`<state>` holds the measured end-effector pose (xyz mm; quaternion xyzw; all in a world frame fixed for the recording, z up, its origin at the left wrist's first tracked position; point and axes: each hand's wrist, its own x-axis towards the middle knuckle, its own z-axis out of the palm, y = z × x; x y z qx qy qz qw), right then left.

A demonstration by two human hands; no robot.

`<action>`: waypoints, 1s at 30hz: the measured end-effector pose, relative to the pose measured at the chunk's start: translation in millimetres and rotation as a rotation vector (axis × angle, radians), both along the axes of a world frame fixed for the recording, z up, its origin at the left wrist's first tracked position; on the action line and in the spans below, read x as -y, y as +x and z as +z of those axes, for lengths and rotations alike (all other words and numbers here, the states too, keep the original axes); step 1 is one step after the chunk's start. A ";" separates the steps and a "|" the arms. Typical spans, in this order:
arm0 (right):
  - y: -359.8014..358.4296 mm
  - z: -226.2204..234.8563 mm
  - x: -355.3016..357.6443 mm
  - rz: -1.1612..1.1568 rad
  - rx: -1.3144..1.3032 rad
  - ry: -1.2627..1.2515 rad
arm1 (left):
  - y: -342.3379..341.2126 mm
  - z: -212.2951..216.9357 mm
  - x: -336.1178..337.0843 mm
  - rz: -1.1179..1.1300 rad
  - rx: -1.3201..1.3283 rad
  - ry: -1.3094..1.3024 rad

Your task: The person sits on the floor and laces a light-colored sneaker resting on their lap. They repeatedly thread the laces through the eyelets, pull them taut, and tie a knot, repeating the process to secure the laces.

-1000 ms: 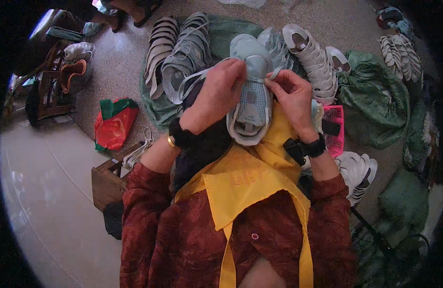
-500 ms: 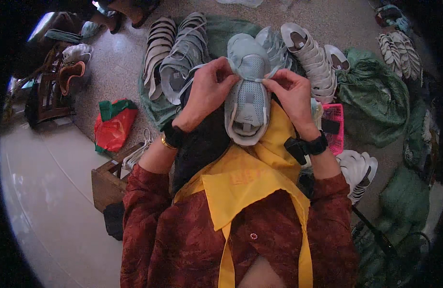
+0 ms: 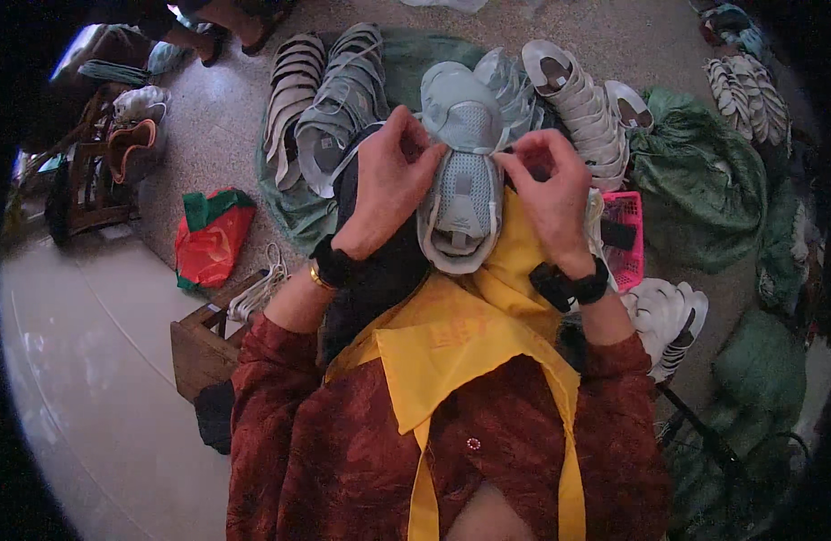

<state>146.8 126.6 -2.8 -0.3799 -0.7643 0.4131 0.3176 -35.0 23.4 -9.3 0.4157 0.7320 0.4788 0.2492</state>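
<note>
A pale blue-grey shoe upper lies on my lap, its toe pointing away from me and its heel opening near. A light shoelace crosses it at the bottom of the mesh tongue. On the left side of the lacing, my left hand pinches the lace between thumb and forefinger. My right hand does the same on the right side. Both hands stay close to the shoe's edges, and the other fingers are curled. A loose lace end trails left from behind my left hand.
Beyond my lap, rows of nested grey shoe uppers and a curved stack of white uppers rest on green sacking. At the right are a pink basket and a green sack. White laces lie over a wooden stool at the left.
Both hands have shifted slightly, the right one a little further right. The lace now sits flatter across the shoe; the whole scene has moved slightly left in the picture.
</note>
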 end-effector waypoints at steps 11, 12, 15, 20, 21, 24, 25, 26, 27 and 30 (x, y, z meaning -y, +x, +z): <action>-2.3 11.7 11.0 0.164 0.269 0.208 | 8.3 0.5 0.1 -0.063 -0.207 0.151; -4.2 10.9 12.6 0.159 0.287 0.212 | 10.2 3.4 1.3 -0.064 -0.182 0.123; -6.5 15.7 18.5 0.160 0.333 0.256 | 14.3 5.1 0.9 -0.101 -0.322 0.158; -9.9 14.4 23.8 0.091 0.345 0.261 | 22.7 1.1 -4.5 -0.068 -0.355 0.178; -11.2 12.4 23.3 0.074 0.325 0.237 | 23.3 1.2 -5.2 -0.060 -0.367 0.182; -8.7 5.3 16.7 0.058 0.265 0.162 | 25.7 2.7 -5.2 -0.101 -0.333 0.100; -7.6 3.9 14.6 0.060 0.245 0.135 | 25.4 2.8 -4.8 -0.099 -0.347 0.105; -7.5 3.1 13.6 0.059 0.231 0.130 | 24.9 2.3 -4.5 -0.097 -0.361 0.109; -7.3 2.4 12.6 0.055 0.216 0.125 | 24.8 1.8 -4.9 -0.097 -0.377 0.116; -8.0 6.5 13.3 0.043 0.207 0.077 | 25.4 1.7 -6.1 -0.092 -0.372 0.104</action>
